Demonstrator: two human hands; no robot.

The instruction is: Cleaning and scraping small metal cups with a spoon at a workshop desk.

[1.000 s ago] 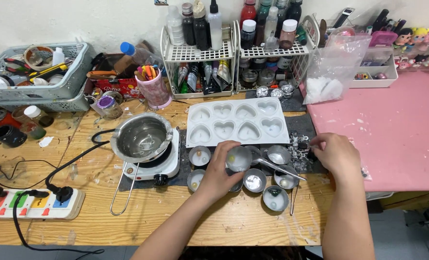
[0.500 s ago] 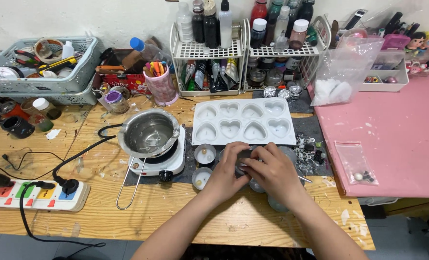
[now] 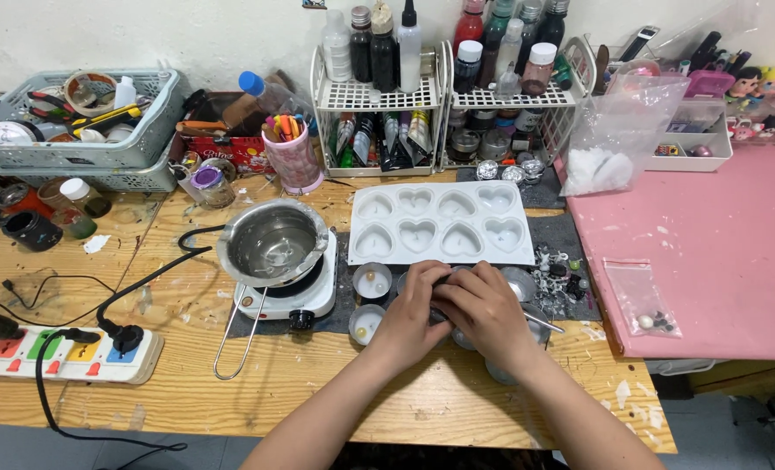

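My left hand [image 3: 409, 315] and my right hand [image 3: 485, 312] meet over a cluster of small round metal cups [image 3: 371, 282] on a dark mat [image 3: 562, 239]. Both hands close together on one small metal cup between them; most of it is hidden by my fingers. Just behind the hands lies a white heart-shaped mould tray [image 3: 441, 224] with several cavities. To the left a steel pot [image 3: 272, 245] sits on a small white electric hotplate [image 3: 288, 298].
A power strip [image 3: 57, 354] with cables lies at the left front. A pink cup of pens [image 3: 293, 158], wire racks of bottles [image 3: 444, 87], grey baskets [image 3: 74, 130] and jars line the back. A pink mat [image 3: 718, 252] with a small plastic bag [image 3: 643, 298] lies to the right.
My right hand came in from the right side of the mat to join the left hand over the metal cups. The view shifted slightly.
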